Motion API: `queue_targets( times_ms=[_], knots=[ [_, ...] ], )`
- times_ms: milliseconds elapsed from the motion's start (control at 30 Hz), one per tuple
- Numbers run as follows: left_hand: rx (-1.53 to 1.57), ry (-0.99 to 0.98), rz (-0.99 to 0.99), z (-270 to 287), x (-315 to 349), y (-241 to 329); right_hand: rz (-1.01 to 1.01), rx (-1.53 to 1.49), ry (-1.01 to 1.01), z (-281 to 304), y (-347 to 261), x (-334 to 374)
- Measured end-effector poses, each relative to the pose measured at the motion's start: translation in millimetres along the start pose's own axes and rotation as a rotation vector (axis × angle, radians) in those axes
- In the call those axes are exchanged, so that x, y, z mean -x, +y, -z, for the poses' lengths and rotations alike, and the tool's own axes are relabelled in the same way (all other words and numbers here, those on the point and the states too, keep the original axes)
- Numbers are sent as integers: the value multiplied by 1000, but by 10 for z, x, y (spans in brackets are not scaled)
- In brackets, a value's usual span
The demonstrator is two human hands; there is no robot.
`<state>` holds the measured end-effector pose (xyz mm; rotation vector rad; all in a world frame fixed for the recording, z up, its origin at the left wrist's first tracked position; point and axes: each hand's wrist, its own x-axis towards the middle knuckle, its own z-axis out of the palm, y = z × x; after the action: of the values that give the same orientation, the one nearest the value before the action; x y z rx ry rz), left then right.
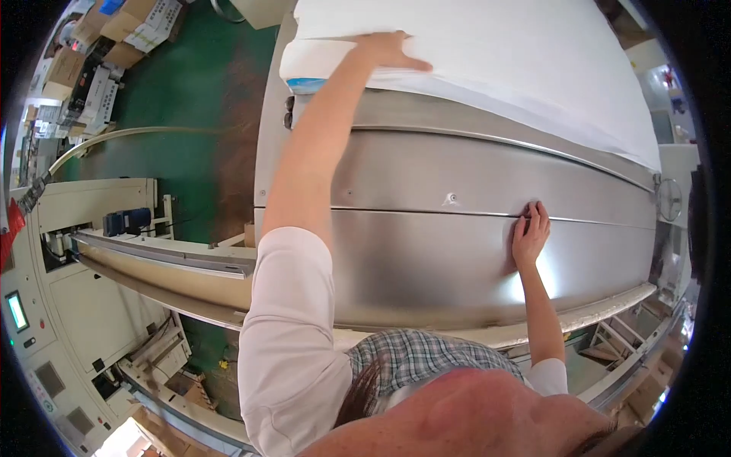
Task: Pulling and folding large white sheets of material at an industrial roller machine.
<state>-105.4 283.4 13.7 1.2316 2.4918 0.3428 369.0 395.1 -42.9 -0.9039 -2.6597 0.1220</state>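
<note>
A wide white sheet (487, 53), cloth or paper, covers the far part of a brushed metal machine bed. My left arm is stretched far forward. At its end my left hand (384, 52) lies open on the near left part of the sheet, thumb spread away from the fingers. Folds show around it, and a blue patch (307, 85) shows at the sheet's left corner. Nearer to me, my right hand (531, 232) rests on the metal panel (426, 251), fingertips at the seam between two panels. Its fingers are slightly bent and apart, with nothing in them.
Left of the bed stand a cream machine frame (91, 305) and a metal rail (167, 257). A pale hose (122, 135) arches above the green floor (190, 84). Stacked cartons (126, 27) fill the far left corner. A handwheel (669, 199) is at the bed's right end.
</note>
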Motion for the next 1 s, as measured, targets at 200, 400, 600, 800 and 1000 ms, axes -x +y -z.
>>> queue_targets(
  times_ms=[200,400,600,800,1000],
  knots=[
    [-332,-8,20,-65,273,252,0,-155,41,19,12,-109],
    [-330,-24,149,-9,580,419,397,-464,86,74,-999,-1583],
    [-403,-14,180,-72,614,631,642,-229,-301,-77,-1985,-2649],
    [-371,-152,433,-9,494,851,337,2,-487,-83,-276,-3193],
    [-506,-224,741,-111,398,1172,354,155,-610,609,2279,-3459]
  ],
)
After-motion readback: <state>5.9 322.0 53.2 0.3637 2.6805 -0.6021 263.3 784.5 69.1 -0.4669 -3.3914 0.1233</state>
